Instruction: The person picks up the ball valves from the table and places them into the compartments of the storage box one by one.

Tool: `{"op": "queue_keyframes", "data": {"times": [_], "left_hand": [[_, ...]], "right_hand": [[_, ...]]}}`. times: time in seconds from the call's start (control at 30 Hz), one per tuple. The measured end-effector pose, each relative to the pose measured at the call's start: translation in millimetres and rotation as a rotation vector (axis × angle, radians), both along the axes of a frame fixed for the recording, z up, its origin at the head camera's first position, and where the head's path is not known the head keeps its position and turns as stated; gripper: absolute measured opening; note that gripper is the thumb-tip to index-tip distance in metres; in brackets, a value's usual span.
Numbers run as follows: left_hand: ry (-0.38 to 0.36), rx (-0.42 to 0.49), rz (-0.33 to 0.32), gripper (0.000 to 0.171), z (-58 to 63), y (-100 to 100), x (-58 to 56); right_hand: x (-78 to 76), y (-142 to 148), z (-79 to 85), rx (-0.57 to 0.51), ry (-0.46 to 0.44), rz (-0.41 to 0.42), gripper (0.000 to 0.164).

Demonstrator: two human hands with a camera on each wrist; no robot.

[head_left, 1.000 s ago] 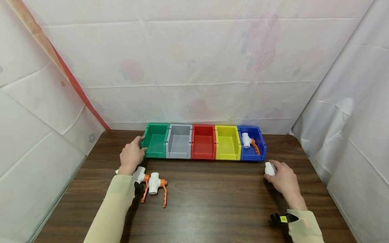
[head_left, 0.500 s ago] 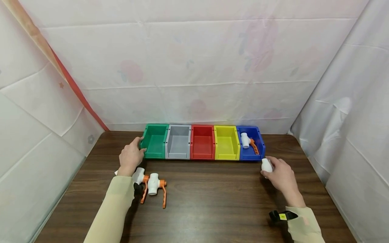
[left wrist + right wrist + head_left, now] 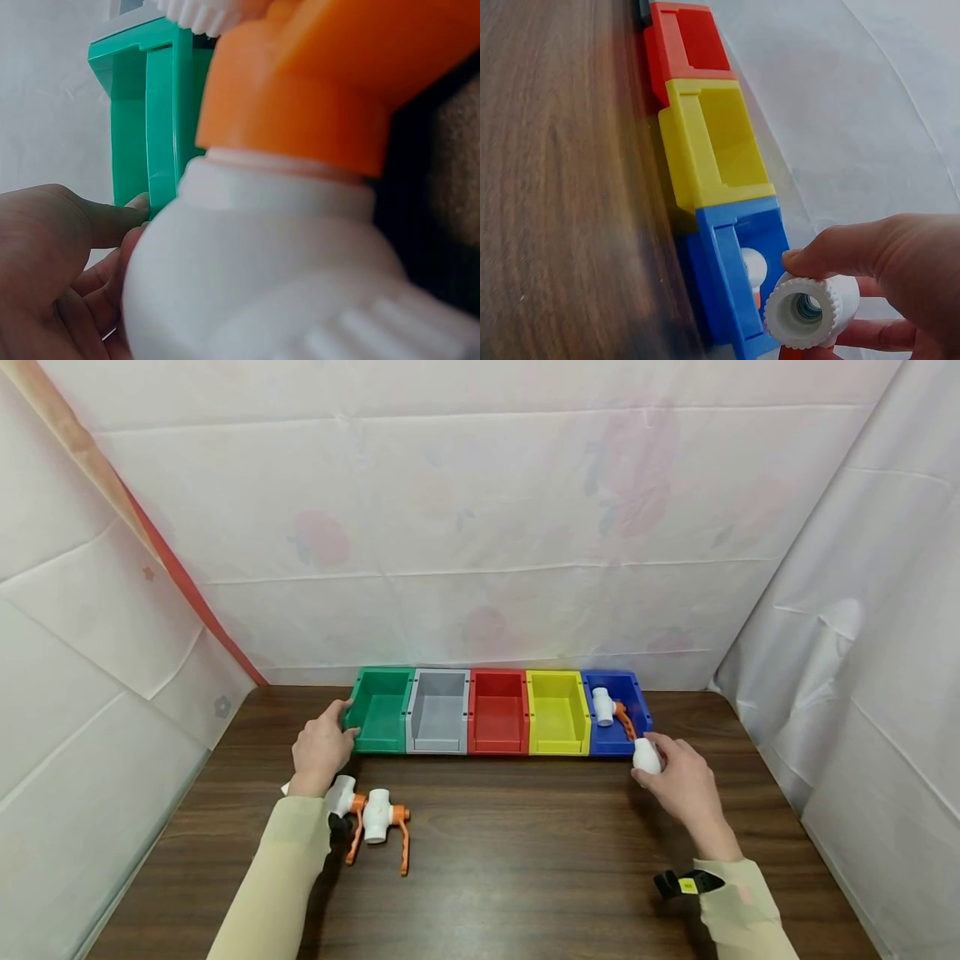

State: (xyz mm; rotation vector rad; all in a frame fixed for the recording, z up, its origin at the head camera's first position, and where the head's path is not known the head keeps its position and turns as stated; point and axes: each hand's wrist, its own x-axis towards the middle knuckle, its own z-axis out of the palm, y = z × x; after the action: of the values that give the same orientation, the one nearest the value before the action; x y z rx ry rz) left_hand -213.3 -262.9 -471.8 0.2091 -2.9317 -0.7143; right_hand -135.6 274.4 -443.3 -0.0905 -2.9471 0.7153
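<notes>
My right hand (image 3: 690, 783) pinches a white ball valve (image 3: 647, 757) at the front right corner of the blue bin (image 3: 611, 747). In the right wrist view the valve's ribbed open end (image 3: 799, 313) faces the camera, with a bit of orange under it. Another ball valve (image 3: 602, 707), with an orange lever, lies inside the blue bin. At the other end of the row, my left hand (image 3: 318, 752) grips the side wall of the green bin (image 3: 381, 747) between thumb and fingers. Close below that wrist lie two more valves, one (image 3: 377, 817) in full sight, one (image 3: 341, 795) partly behind the sleeve.
Between the green and blue bins stand a grey bin (image 3: 439, 746), a red bin (image 3: 499, 747) and a yellow bin (image 3: 558, 747), joined in one row. Behind them hangs a pale cloth (image 3: 480, 527). The brown wooden table (image 3: 510, 860) stretches in front.
My right hand has moved left and away from me with the ball valve, from beside the blue bin to its front corner. The left hand keeps its grip on the green bin.
</notes>
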Motion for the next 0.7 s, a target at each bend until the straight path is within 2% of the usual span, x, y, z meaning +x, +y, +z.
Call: {"op": "queue_keyframes", "data": {"times": [0.7], "left_hand": [[0.005,0.006,0.010,0.053,-0.9,0,0.0]], "right_hand": [[-19.5,-31,9.5,-0.009,0.085,0.079,0.065]]}}
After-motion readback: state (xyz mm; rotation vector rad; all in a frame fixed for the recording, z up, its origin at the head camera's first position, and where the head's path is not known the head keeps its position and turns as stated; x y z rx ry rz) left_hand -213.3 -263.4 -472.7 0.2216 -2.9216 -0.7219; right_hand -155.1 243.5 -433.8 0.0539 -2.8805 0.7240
